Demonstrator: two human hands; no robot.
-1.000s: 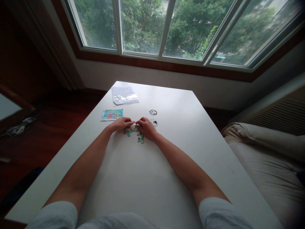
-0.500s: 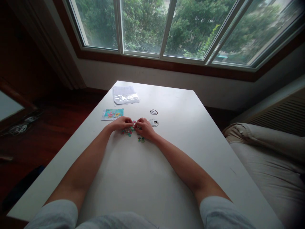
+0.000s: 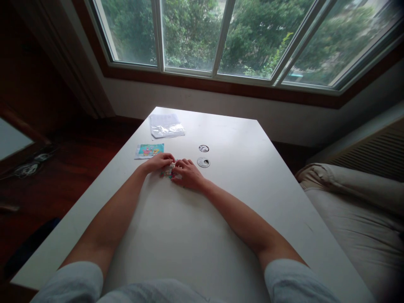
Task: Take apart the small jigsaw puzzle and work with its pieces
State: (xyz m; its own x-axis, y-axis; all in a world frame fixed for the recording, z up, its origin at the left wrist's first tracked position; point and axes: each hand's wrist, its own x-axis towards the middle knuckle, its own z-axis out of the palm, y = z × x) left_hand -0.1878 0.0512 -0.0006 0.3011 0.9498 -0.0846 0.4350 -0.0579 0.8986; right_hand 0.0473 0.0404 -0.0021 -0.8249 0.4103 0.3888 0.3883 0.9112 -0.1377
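Several puzzle pieces [image 3: 167,171] lie between left grip [image 3: 160,161] and right grip [image 3: 189,174].

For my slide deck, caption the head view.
Bare left hand and bare right hand at small multicoloured pieces on a white table.

Puzzle pieces [image 3: 166,172] on the white surface [image 3: 195,235] are flanked by the left hand [image 3: 158,162] and partly covered by the right hand [image 3: 190,175]
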